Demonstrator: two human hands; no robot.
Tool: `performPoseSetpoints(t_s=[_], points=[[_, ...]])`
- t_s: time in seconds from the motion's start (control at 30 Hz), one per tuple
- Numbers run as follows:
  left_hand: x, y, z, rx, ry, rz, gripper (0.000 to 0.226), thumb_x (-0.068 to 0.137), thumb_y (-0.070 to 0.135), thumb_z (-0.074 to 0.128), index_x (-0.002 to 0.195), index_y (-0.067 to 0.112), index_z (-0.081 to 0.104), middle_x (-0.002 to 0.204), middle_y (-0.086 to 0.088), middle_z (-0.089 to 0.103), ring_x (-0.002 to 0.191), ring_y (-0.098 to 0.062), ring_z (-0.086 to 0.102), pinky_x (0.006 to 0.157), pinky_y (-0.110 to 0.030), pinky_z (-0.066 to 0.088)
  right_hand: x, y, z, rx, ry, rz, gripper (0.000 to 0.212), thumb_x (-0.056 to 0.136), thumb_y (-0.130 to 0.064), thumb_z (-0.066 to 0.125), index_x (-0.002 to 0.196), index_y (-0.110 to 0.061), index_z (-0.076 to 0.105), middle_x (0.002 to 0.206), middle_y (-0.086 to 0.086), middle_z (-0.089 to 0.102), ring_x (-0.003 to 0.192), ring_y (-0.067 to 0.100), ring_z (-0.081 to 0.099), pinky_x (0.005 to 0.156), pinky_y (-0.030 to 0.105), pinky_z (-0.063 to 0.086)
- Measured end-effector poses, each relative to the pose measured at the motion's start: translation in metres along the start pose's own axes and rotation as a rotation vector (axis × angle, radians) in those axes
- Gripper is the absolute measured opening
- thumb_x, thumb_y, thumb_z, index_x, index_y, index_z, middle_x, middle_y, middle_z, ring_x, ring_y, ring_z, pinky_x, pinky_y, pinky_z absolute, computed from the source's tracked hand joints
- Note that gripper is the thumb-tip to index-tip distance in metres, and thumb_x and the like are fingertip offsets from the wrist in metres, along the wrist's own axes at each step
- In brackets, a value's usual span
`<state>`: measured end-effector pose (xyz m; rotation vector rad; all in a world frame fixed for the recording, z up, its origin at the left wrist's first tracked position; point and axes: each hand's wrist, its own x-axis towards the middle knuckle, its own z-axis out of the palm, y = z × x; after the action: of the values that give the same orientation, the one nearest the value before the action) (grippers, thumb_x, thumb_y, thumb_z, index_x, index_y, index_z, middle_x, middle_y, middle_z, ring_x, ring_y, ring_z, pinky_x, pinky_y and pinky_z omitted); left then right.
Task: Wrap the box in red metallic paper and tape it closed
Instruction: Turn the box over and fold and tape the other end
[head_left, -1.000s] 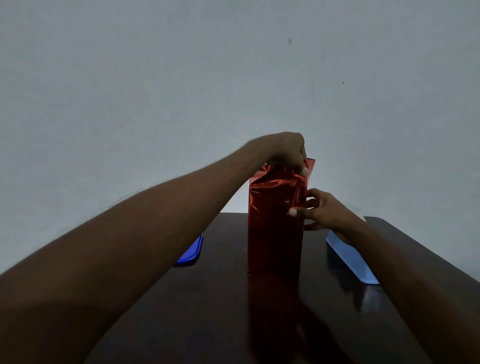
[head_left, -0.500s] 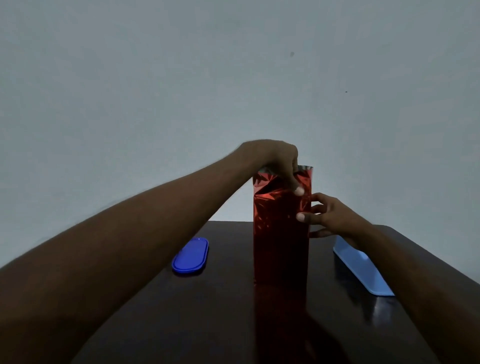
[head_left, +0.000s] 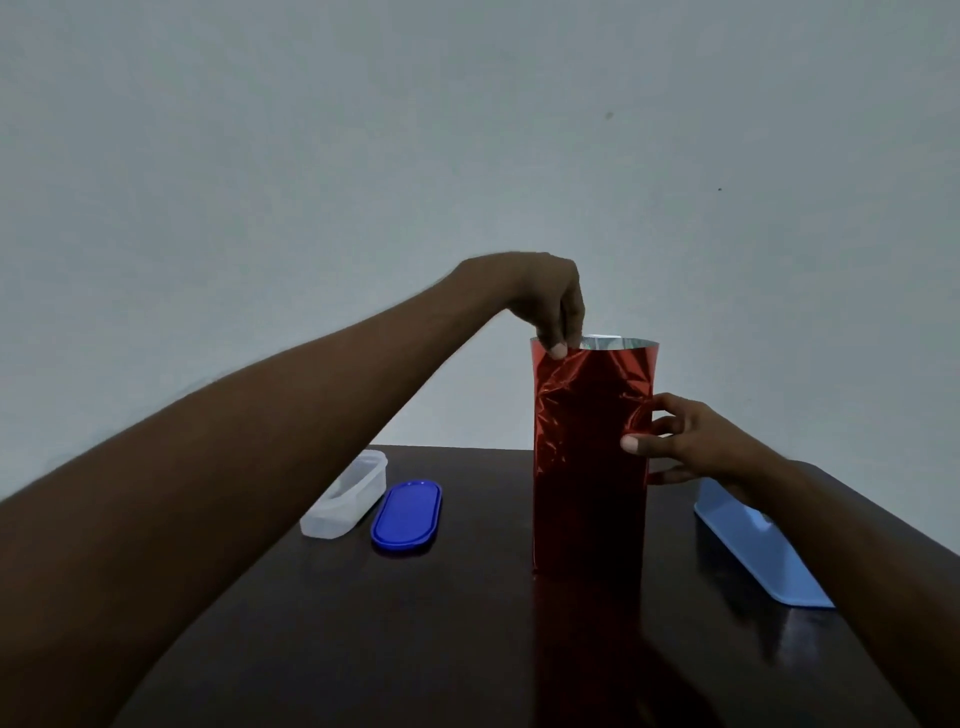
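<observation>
Two hands worked the upright red paper (head_left: 589, 467): left hand (head_left: 545, 301) pinched its eleven-o'clock rim, right hand (head_left: 691, 441) gripped its three-o'clock side.

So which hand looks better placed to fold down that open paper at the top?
Probably the left hand. It already pinches the top edge of the red metallic paper, where the silver inside shows. The right hand grips the wrapped box lower on its side, steadying it upright on the table.
</observation>
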<state>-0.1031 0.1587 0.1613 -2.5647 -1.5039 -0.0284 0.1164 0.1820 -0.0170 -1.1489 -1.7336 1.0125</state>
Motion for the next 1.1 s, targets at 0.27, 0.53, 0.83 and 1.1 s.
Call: performPoseSetpoints(t_s=[0.27, 0.53, 0.83, 1.1], points=[[0.015, 0.003, 0.032, 0.192, -0.021, -0.056, 0.039, 0.074, 0.040, 0.082, 0.106, 0.018, 0.075, 0.088, 0.004, 0.071, 0.094, -0.016, 0.062, 0.086, -0.034, 0.046, -0.002, 0.000, 0.000, 0.010, -0.003, -0.015, 0.062, 0.067, -0.027, 0.087, 0.122, -0.022, 0.058, 0.110, 0.008, 0.071, 0.100, 0.022, 0.072, 0.082, 0.049, 0.060], [0.017, -0.003, 0.026, 0.123, -0.140, -0.091, 0.041, 0.081, 0.034, 0.078, 0.110, 0.006, 0.072, 0.093, -0.002, 0.067, 0.092, -0.019, 0.060, 0.084, -0.032, 0.047, -0.002, -0.003, 0.005, -0.006, -0.020, -0.037, 0.065, 0.070, -0.027, 0.086, 0.127, -0.024, 0.055, 0.113, 0.007, 0.070, 0.100, 0.022, 0.071, 0.084, 0.048, 0.060], [0.014, -0.002, -0.004, -0.060, -0.131, -0.082, 0.030, 0.072, 0.049, 0.081, 0.086, 0.023, 0.077, 0.085, 0.014, 0.072, 0.097, -0.006, 0.065, 0.092, -0.026, 0.045, -0.001, 0.001, 0.001, -0.005, -0.032, -0.035, 0.074, 0.061, -0.036, 0.088, 0.126, -0.024, 0.055, 0.114, 0.009, 0.070, 0.102, 0.023, 0.071, 0.085, 0.050, 0.059], [0.014, 0.001, 0.021, 0.144, -0.235, -0.118, 0.051, 0.070, 0.044, 0.084, 0.115, 0.021, 0.072, 0.106, 0.007, 0.070, 0.106, -0.016, 0.060, 0.098, -0.032, 0.046, 0.002, -0.003, 0.001, -0.047, -0.030, -0.036, 0.073, 0.058, -0.038, 0.089, 0.122, -0.023, 0.057, 0.111, 0.006, 0.070, 0.099, 0.021, 0.072, 0.083, 0.047, 0.061]])
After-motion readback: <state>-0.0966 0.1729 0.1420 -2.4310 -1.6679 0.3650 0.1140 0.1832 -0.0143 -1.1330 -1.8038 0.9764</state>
